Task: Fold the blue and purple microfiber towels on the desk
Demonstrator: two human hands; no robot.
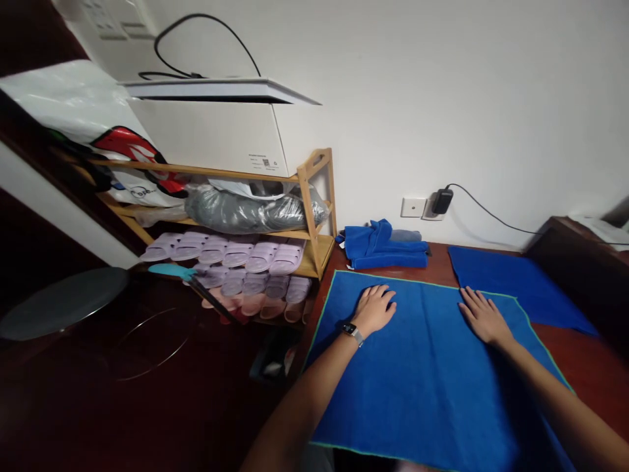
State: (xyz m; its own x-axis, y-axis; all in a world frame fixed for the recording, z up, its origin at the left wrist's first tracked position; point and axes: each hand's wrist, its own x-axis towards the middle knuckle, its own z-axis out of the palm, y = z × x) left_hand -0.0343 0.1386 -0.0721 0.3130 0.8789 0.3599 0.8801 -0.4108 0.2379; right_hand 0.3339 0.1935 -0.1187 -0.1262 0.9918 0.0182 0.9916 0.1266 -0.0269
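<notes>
A blue cloth (pixel 417 380) with a green stitched edge lies spread out on the reddish-brown table (pixel 602 373), its near edge reaching the table's front. My left hand (pixel 376 308), with a watch (pixel 352 332) on the wrist, rests on the cloth's upper left part, fingers stretched out. Flat near the upper right edge of the cloth lies my right hand (pixel 484 316), fingers a little apart. Neither hand grips anything. A faint crease runs down the cloth between them.
Behind the cloth sits a pile of folded blue cloths (pixel 388 252). Another blue cloth (pixel 511 278) lies flat at the back right. A black charger (pixel 442 200) is plugged into the wall. To the left, a wooden rack (pixel 314 210) holds slippers (pixel 250 252) and a white box (pixel 211 134).
</notes>
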